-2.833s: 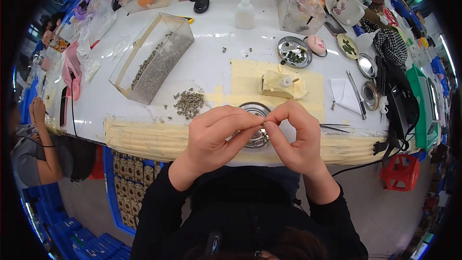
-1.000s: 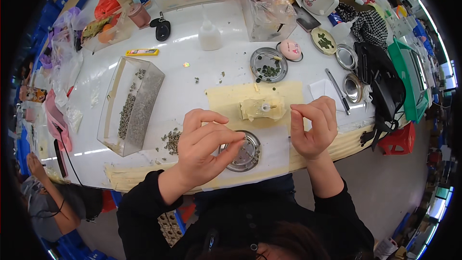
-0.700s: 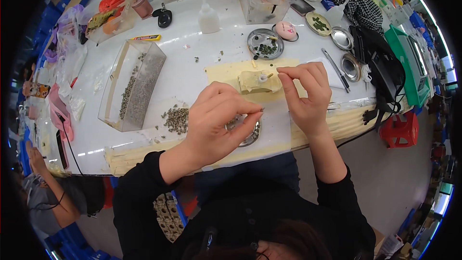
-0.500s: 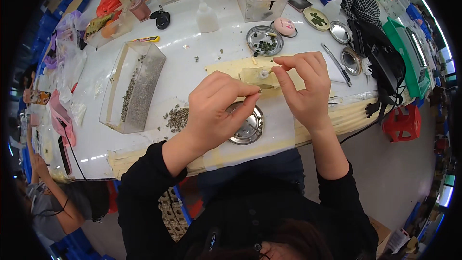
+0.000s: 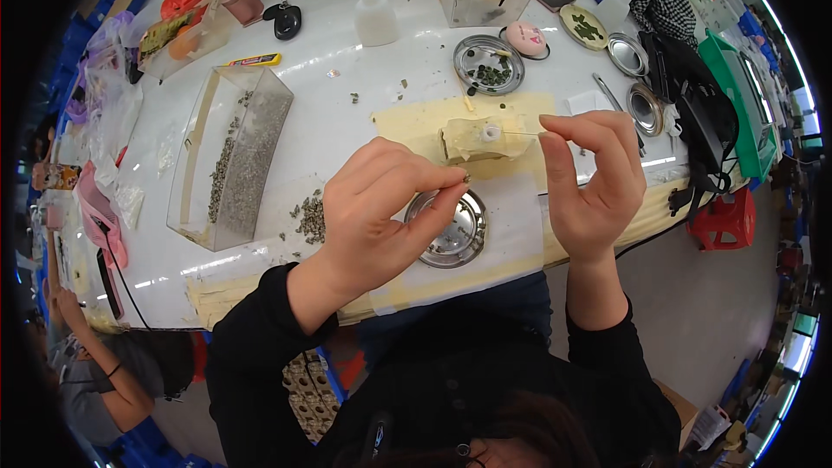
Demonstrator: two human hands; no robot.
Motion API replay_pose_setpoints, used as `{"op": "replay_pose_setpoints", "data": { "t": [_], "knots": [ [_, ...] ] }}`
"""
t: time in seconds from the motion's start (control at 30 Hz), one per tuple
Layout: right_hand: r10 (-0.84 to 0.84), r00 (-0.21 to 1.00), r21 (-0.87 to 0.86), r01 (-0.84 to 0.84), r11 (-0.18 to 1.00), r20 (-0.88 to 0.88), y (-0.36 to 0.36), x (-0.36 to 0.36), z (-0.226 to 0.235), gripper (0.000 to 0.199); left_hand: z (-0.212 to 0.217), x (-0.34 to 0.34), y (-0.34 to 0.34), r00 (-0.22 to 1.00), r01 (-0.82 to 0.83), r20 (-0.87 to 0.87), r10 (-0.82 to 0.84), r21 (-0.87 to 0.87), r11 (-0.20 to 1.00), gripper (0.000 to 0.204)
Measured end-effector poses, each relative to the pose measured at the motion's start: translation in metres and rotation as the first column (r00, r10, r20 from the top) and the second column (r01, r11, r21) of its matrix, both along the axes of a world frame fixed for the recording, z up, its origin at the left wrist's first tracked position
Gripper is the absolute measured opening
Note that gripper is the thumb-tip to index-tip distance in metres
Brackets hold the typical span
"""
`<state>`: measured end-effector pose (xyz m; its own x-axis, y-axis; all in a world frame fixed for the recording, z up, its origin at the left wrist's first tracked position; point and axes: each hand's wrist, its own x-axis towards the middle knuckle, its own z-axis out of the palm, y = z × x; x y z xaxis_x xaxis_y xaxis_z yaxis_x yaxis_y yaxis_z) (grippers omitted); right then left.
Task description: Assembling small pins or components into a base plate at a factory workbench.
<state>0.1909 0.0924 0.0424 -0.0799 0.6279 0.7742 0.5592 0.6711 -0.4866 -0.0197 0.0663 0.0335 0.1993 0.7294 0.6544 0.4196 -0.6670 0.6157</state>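
Observation:
My left hand (image 5: pixel 377 217) is closed in a pinch on a small greenish-brown piece (image 5: pixel 467 178), above a round metal dish (image 5: pixel 475 250). To the right, my right hand (image 5: pixel 598 178) pinches the end of a thin needle-like stick (image 5: pixel 522 133) between thumb and forefinger. The stick points left at a small white cup (image 5: pixel 491 133) on a block wrapped in yellowish tape (image 5: pixel 459 142). Whether its tip touches the cup is too small to tell. Part of the dish lies hidden behind my left fingers.
Left of my hands stand a clear box (image 5: pixel 234 156) of small grains and a loose pile of grains (image 5: pixel 311 217). Beyond the block are a metal dish (image 5: pixel 520 78) with dark green pieces and a white squeeze bottle (image 5: pixel 376 17). Tweezers (image 5: pixel 606 91) lie right. Another person's arm (image 5: pixel 100 351) shows far left.
My right hand has moved right and slightly down, away from the block, so the thin stick now shows. My left hand keeps its pinch. The whole view has shifted slightly.

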Motion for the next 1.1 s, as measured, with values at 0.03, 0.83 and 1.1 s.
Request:
{"op": "replay_pose_setpoints", "data": {
  "t": [0.03, 0.83, 1.1],
  "knots": [
    [0.057, 0.995, -0.018, -0.058, 0.998, -0.077, -0.004, -0.001, 0.0, 0.008, 0.001, 0.0, 0.0, 1.0, 0.005, 0.006, -0.005, -0.005, 1.0, 0.018],
    [0.395, 0.661, -0.225, -0.651, 0.725, -0.638, -0.016, -0.023, -0.02, 0.015, 0.001, -0.001, 0.002, 0.996, 0.053, -0.071, -0.048, 0.07, 0.996, 0.022],
    [0.403, 0.68, -0.23, -0.641, 0.732, -0.613, -0.015, -0.021, -0.021, 0.013, 0.001, -0.001, 0.002, 0.997, 0.055, -0.064, -0.052, 0.056, 0.997, 0.023]
  ]
}}
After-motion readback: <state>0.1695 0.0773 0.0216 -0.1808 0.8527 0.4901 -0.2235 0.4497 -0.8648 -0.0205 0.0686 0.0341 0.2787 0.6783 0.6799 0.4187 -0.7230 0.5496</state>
